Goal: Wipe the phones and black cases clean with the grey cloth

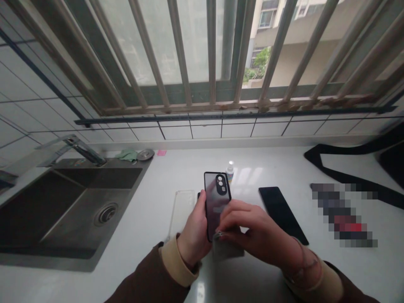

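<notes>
on the white countertop (277, 168) right of the steel sink (94, 263), smartphone (217, 202) upright in left hand (194, 227), fingers hidden behind; right hand (257, 225), fingers pressed together on grey cloth (227, 250); likely light, stiff, slippery, best held by side edges.

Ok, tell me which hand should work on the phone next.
Right, probably: the right hand is free, its fingers at the lower edge of the phone beside a grey cloth, while the left hand is busy gripping it.
</notes>
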Demonstrator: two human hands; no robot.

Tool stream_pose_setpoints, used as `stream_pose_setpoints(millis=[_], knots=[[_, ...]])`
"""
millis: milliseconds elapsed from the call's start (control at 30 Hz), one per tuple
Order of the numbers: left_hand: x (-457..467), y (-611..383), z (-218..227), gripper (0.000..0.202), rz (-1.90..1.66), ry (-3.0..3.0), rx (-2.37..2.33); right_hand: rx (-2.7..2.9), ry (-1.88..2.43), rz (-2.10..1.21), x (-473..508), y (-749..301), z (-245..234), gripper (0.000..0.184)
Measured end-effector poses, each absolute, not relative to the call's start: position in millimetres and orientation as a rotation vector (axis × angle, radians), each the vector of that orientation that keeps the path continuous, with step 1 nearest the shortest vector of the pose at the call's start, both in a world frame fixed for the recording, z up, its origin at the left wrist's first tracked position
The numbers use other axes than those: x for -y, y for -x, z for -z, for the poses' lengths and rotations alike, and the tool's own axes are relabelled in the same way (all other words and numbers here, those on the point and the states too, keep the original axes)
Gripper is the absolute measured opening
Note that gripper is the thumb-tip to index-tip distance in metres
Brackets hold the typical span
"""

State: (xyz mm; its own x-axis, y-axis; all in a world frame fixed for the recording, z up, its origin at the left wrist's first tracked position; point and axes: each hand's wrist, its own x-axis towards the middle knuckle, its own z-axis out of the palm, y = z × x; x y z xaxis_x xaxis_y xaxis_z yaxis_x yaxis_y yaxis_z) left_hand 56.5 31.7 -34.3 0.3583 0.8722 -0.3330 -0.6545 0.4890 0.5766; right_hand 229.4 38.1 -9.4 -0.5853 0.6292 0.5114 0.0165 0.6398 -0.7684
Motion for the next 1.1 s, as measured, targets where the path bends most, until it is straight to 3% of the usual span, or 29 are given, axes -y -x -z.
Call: stream_pose_setpoints(millis=[100, 433, 667, 900, 1100], knots=[[-28.4, -61.3, 34.5, 0.065, -1.008, -0.347, -0.665, 2.187, 0.536, -0.674, -39.9, -223.6, 22.0, 0.006], [-28.6, -63.7, 26.1, 0.060, -1.063, -0.319, -0.601, 2.221, 0.719, -0.272, -32.3, -212.8, 31.5, 0.012], [-17.5, -71.0, 33.2, 0.056, -1.138, -0.479, -0.614, 2.017, 0.969, -0.173, -36.8, -221.6, 27.2, 0.008], [-12.4, -60.8, 39.5, 0.075, -0.776, -0.778, -0.747, 1.730, 1.156, -0.122, -46.4, -233.6, 32.8, 0.013], [-12.4, -62.7, 36.8, 0.071, -0.733, -0.742, -0.714, 1.636, 1.269, -0.123, -49.8, -239.7, 28.0, 0.018]])
